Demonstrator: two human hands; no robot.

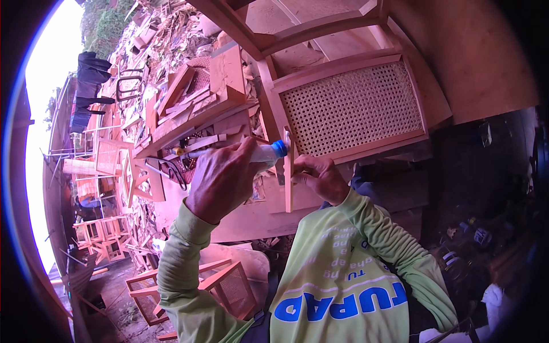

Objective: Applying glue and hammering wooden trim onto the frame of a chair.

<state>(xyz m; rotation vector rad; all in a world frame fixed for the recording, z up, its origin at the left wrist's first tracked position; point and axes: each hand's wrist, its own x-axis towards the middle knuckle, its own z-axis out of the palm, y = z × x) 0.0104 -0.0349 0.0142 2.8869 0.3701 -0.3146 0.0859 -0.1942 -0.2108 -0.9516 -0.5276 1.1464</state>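
My left hand (220,177) is closed round a small whitish plastic bottle (263,154) with a blue cap. The bottle lies tilted on its side, its capped end pointing right, close to a narrow wooden strip (289,186). Between the thumb and fingers of my right hand (323,177) is the lower part of that strip, held roughly upright. The strip's top end lies beside the corner of a wooden frame with a woven cane panel (354,106). Whether the cap touches the strip I cannot tell.
Another wooden frame (320,32) stands beyond the cane panel. Left of it, wooden offcuts (191,111) and a pair of dark-handled pliers or similar tool (171,173) lie on the bench. Cane-panelled frames (229,286) rest on the ground at lower left; scraps (166,43) cover the ground beyond.
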